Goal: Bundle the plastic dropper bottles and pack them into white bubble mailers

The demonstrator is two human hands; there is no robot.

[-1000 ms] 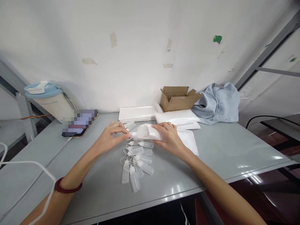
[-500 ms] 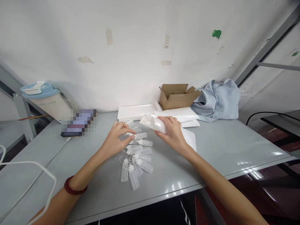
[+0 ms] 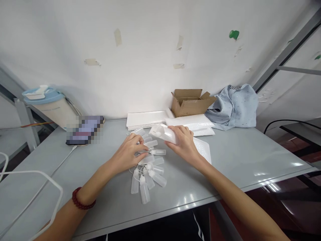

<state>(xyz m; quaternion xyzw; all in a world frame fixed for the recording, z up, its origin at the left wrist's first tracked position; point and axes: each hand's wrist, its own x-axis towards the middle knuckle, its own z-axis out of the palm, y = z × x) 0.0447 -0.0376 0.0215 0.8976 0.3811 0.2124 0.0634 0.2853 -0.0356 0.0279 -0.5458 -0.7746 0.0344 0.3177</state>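
My left hand [image 3: 130, 150] is over a loose pile of small clear plastic squeeze bottles [image 3: 144, 190] with white caps and thin loops. Its thumb and forefinger close at the white cap of one squeeze bottle [image 3: 159, 152], which points right. My right hand [image 3: 182, 142] is wrapped around a white bubble pouch [image 3: 163, 133], held above the table just right of the pile. The pouch's end faces left, and a whitish rounded shape shows there; I cannot make out how much is inside. Beneath the right hand lies another white bubble pouch [image 3: 203, 149].
Behind the pile is a stack of flat white boxes [image 3: 146, 119]. More white bubble pouches [image 3: 194, 122] lie before an open cardboard box [image 3: 190, 106], beside light-blue cloth [image 3: 237, 107]. At left are a phone [image 3: 85, 130], its white cable [image 3: 54, 172] and a blue-lidded cup [image 3: 54, 103].
My left hand has moved right and slightly down into the pile, and its thumb and forefinger have closed at a bottle's cap. The right hand keeps its hold on the pouch.
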